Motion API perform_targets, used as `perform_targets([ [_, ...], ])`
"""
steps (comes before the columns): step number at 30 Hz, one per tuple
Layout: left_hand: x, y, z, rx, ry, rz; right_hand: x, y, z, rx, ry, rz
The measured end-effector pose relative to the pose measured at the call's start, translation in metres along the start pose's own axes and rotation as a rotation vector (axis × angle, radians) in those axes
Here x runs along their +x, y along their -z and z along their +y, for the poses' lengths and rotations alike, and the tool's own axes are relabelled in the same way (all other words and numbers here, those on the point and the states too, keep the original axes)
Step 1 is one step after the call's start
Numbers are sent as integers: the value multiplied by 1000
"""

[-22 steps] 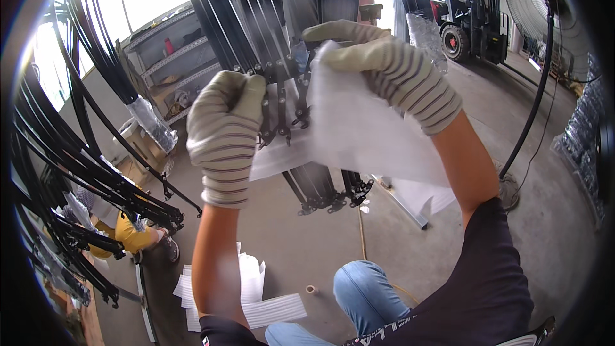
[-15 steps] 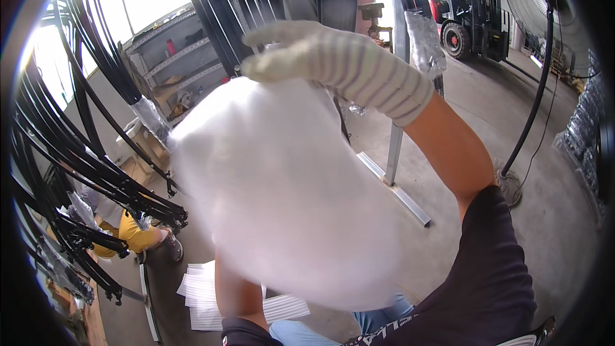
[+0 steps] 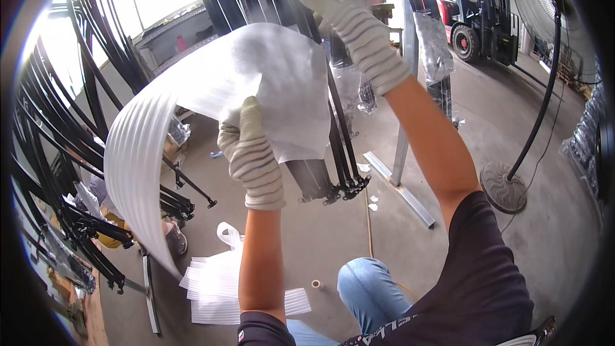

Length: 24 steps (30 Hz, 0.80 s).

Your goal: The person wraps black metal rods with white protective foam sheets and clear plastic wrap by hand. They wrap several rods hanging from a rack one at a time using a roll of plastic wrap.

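My left hand (image 3: 253, 157), in a cream knit glove with dark stripes, pinches the near edge of a large white foam sheet (image 3: 141, 144). The sheet arches up and over to the left, and its ribbed end hangs towards the floor. Its smoother part stands in front of a hanging bundle of black rods (image 3: 343, 147) with small fittings at their lower ends. Higher and to the right, my right hand (image 3: 352, 22) wears the same kind of glove. Its fingers stretch leftward, slightly blurred, beside the rods above the sheet, and no held thing shows in them.
Black rods (image 3: 57, 115) crowd the left side, where a person's shoe (image 3: 176, 240) shows beneath. White ribbed foam sheets (image 3: 214, 301) lie on the floor beside a small roll (image 3: 317, 284). A metal post foot (image 3: 400, 189), a fan base (image 3: 503, 186) and a forklift (image 3: 477, 19) are right.
The foam sheet has swung left and up, uncovering the floor and my left hand. My right hand has come off the sheet's top edge and moved up.
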State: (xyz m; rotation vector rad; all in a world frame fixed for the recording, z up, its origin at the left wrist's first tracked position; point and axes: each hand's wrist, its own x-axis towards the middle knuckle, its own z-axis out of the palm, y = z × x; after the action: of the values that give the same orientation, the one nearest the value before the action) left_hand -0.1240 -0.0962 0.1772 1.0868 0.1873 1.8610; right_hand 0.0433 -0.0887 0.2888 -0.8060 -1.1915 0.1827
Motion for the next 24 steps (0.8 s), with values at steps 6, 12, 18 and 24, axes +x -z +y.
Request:
perform_targets([
  [6, 1, 14, 14, 633, -160, -133, 13, -55, 4, 1006, -443, -599],
  [12, 17, 28, 46, 520, -162, 30, 9, -110, -4, 1207, -487, -957],
  [18, 37, 45, 79, 93, 231, 226, 37, -141, 31, 1054, -181, -793],
  [24, 74, 105, 27, -89, 533, 167, -4, -119, -15, 1035, -245, -891],
])
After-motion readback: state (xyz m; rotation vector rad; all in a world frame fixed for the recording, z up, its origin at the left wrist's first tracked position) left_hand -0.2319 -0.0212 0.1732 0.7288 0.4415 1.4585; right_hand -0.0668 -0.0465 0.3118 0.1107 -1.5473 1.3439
